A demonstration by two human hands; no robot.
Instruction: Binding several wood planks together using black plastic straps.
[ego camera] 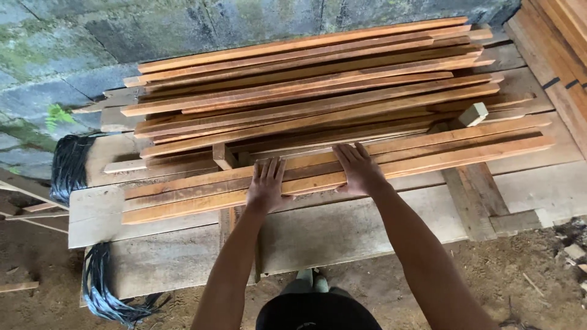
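Both my hands lie flat and spread, palms down, closed around nothing: my left hand (266,186) presses on the nearest long reddish-brown sawn wooden slats (342,171), fingers pointing away from me, and my right hand (359,169) rests just to its right on the same slats, fingers fanned across two or three of them. I can't see the thumbs hooking under an edge, so this reads as pressing, not lifting.

The largest thing is the far wall of grey, moss-stained concrete blocks (92,43), rough and blotchy. Below it sits a broad platform of pale, weathered flat boards (342,226), dusty and matte, reaching from left to right and carrying everything else. On it lies the big stack of reddish-brown slats (306,79), long, narrow and rough-sawn, running left to right and slightly fanned, their ends uneven. The slats under my hands form the near edge of that stack, a step lower than the rest. At far right another pile of orange-brown planks (562,43) leans in. The near ground is bare brown dirt (49,305) with wood scraps. On the left, two bundles of glossy black plastic strapping (70,165) hang off the platform's edge. A small pale square wooden offcut (472,114) sits tilted on the slats at the right.
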